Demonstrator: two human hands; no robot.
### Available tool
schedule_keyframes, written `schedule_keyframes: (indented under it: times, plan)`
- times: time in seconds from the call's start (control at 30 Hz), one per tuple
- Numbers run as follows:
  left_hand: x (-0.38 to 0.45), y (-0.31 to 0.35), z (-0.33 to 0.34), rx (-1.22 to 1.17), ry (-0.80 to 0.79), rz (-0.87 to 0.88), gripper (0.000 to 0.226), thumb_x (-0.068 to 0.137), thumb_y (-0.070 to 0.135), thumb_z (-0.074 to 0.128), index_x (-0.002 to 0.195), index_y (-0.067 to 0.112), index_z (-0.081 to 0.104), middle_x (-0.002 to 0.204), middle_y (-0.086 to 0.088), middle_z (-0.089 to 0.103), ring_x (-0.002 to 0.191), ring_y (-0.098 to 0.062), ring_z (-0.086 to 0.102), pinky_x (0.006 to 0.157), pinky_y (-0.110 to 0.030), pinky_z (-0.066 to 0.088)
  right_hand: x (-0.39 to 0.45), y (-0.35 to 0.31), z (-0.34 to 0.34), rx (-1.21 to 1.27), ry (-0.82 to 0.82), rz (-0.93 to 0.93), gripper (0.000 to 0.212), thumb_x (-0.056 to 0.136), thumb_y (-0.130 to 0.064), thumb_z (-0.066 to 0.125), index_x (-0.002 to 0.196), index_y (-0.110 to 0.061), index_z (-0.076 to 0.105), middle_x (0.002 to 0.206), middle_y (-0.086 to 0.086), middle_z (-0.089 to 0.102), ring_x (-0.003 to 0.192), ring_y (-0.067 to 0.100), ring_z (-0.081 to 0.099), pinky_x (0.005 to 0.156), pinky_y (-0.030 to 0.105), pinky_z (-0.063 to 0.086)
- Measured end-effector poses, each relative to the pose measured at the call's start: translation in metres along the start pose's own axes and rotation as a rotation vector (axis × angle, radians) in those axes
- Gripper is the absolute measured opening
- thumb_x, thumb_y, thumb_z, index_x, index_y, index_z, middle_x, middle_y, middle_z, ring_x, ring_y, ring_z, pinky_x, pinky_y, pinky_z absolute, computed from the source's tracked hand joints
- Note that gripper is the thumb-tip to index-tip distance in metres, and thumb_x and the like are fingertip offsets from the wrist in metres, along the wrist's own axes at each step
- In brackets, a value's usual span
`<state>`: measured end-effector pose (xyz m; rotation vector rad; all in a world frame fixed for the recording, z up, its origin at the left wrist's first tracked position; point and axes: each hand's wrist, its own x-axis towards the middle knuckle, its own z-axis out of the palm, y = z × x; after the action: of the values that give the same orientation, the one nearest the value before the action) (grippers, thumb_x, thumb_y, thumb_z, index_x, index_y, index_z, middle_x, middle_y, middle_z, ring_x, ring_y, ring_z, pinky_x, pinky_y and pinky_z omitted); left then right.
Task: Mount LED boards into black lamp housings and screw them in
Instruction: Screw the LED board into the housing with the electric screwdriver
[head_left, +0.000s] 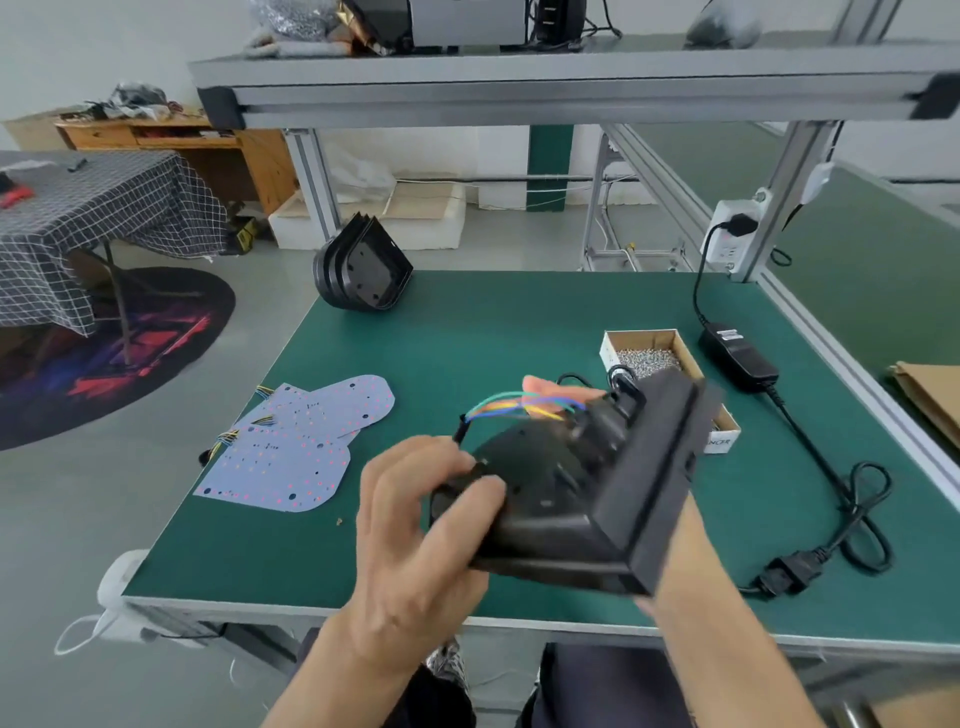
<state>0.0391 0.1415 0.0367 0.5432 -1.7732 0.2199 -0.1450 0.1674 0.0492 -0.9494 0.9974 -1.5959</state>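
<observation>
Cardboard box (649, 340) w/ silver screws (647, 361). Black lamp housing (561, 499), back up, coloured wires (519, 406) out, held above green bench (467, 338). Left hand (415, 525) grips rim; right hand (550, 387) mostly hidden, grip can't tell.

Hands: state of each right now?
Left hand: grips the near edge of the black lamp housing.
Right hand: mostly hidden behind the housing; only fingertips show, grip cannot be told.

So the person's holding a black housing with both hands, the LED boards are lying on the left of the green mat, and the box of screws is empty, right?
Not quite: the box of screws is not empty; the head view shows a heap of silvery screws in it. The rest stands: both hands hold the black housing, and the LED boards lie on the mat's left.
</observation>
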Motion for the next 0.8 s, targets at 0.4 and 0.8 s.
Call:
schedule_keyframes:
  times: [0.4,0.8]
  plan:
    - [0.014,-0.005,0.002,-0.378,-0.147,-0.947,0.016,0.096,0.042,0.061,0.102,0.029,0.068,0.099,0.018,0.077,0.088,-0.004,0.072,0.076,-0.017,0.054,0.003,-0.004,0.007,-0.351,-0.199,-0.009,0.026,0.094,-0.033,0.07,0.119,-0.04,0.071,0.121,-0.009,0.076,0.111,0.006,0.07,0.087,0.018,0.054]
    - [0.072,-0.012,-0.022,-1.044,0.387,-1.435,0.031,0.099,0.018,0.059,0.128,0.012,0.068,0.121,-0.006,0.077,0.106,-0.02,0.076,0.075,-0.034,0.063,-0.061,0.017,0.051,-0.515,-0.406,0.337,0.019,0.096,-0.025,0.068,0.11,-0.037,0.075,0.08,-0.007,0.074,0.072,-0.001,0.063,0.075,0.01,0.042]
